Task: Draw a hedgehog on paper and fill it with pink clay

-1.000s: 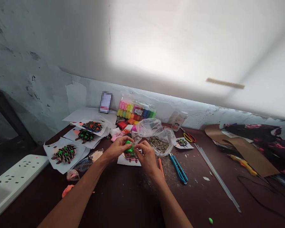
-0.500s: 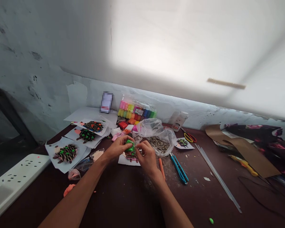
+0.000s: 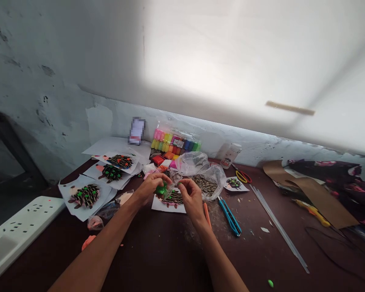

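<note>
In the head view, the white card (image 3: 160, 207) lies flat on the counter (image 3: 164, 251) just below and between my two hands, its dark spiky picture (image 3: 174, 196) running lengthwise from left to right. My right hand (image 3: 192, 195) is over the card's right end, while my left hand (image 3: 152, 185) is above its upper left corner; they look about equally near. The green clay (image 3: 161, 189) sits at my left fingertips, over the card's left part, with my right hand just to the right of it.

My left hand is curled, fingers and thumb closed around the clay, with some clear plastic showing beside it. My right hand has thumb and finger brought together in a pinch, a tiny green bit (image 3: 179, 183) showing at their tips; its shape is too small to make out. Just beyond that hand is the clear bag (image 3: 218, 177) of dark slivers (image 3: 206, 185).
</note>
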`<control>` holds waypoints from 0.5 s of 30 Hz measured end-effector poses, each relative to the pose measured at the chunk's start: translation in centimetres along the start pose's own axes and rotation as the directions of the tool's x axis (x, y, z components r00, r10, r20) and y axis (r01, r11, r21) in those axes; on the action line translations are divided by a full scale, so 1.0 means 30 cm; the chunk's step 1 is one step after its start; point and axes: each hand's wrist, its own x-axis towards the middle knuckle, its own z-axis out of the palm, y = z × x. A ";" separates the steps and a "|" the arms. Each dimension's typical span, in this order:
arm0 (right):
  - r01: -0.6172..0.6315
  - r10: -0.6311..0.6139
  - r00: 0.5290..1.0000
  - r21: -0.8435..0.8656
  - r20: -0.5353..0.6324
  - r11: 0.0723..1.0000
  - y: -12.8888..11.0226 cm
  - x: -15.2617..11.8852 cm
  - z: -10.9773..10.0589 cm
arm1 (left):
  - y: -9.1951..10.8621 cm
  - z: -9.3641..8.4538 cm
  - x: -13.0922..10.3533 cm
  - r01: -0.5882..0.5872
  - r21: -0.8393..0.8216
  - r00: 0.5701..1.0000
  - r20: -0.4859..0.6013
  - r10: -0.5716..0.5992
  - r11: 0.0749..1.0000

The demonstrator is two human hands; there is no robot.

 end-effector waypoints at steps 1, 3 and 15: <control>-0.001 0.001 1.000 -0.003 0.004 1.000 -0.002 -0.002 0.002 | 0.003 0.001 -0.001 -0.010 0.011 1.000 0.014 0.010 1.000; -0.008 0.008 1.000 -0.001 0.008 1.000 -0.008 -0.005 0.004 | 0.007 0.005 -0.004 -0.020 0.054 0.999 0.046 0.018 0.998; -0.063 0.070 0.994 -0.078 0.080 0.995 -0.004 0.004 -0.008 | -0.015 0.013 0.001 -0.021 0.135 0.994 0.110 0.006 0.991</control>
